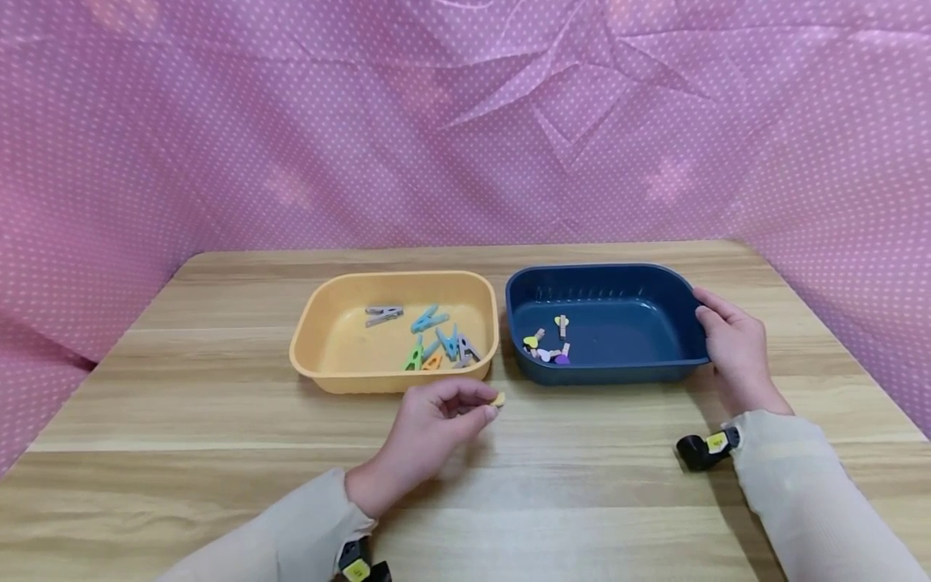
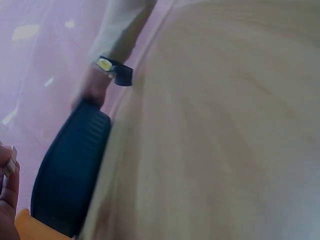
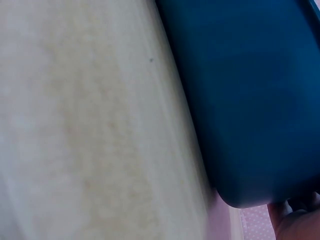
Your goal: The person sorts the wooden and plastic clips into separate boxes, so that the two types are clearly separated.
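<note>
My left hand (image 1: 436,424) pinches a small wooden clothespin with a yellow decoration (image 1: 498,399) between thumb and fingertips, just in front of the yellow bin; the fingers cover most of it. In the left wrist view the pale wooden clothespin (image 2: 11,162) shows at the left edge. My right hand (image 1: 738,352) grips the right end of the dark blue bin (image 1: 625,373), thumb at the rim. Several small wooden clothespins with heart tops, such as a yellow one (image 1: 562,322) and a purple one (image 1: 562,358), lie at that bin's left side.
Left of the blue bin stands the yellow bin (image 1: 393,381), holding several plastic clothespins: a grey one (image 1: 384,314), blue ones (image 1: 429,320), a green one (image 1: 414,356) and an orange one (image 1: 432,361). Both bins sit on a wooden table (image 1: 582,477), with pink dotted cloth (image 1: 465,162) behind.
</note>
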### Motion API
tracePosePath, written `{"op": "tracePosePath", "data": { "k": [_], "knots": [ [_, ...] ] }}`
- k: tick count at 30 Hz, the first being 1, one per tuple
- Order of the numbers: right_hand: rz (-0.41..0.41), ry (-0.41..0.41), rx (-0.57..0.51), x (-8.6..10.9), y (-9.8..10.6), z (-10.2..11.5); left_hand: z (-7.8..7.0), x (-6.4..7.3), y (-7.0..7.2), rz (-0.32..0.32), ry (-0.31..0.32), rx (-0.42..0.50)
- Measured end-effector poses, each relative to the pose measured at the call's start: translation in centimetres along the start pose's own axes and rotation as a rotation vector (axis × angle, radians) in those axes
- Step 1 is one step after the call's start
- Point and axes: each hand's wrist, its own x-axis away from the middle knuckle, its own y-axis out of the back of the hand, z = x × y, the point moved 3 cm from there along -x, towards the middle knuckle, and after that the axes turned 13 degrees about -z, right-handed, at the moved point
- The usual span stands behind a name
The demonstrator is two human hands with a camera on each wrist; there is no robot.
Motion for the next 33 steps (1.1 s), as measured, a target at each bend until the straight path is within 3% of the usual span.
{"op": "tracePosePath", "data": {
  "k": [5,11,15,19,33],
  "knots": [
    [-0.003,0.001,0.024,0.0,-0.1,0.1,-0.8,-0.6,-0.2,-0.02,-0.06,0.067],
    [-0.003,0.0,0.005,0.0,-0.2,0.2,-1.8,-1.2,-0.6,-0.031,-0.07,0.108],
    [-0.007,-0.003,-0.003,0.0,-0.1,0.1,-2.3,-1.7,-0.9,-0.038,-0.117,0.13],
    [-0.01,0.001,-0.004,0.0,-0.1,0.1,-2.7,-2.2,-1.2,-0.06,-0.169,0.141],
    [-0.02,-0.001,0.004,0.0,-0.1,0.1,-3.4,-4.1,-2.6,-0.127,-0.204,0.112]
  ]
}}
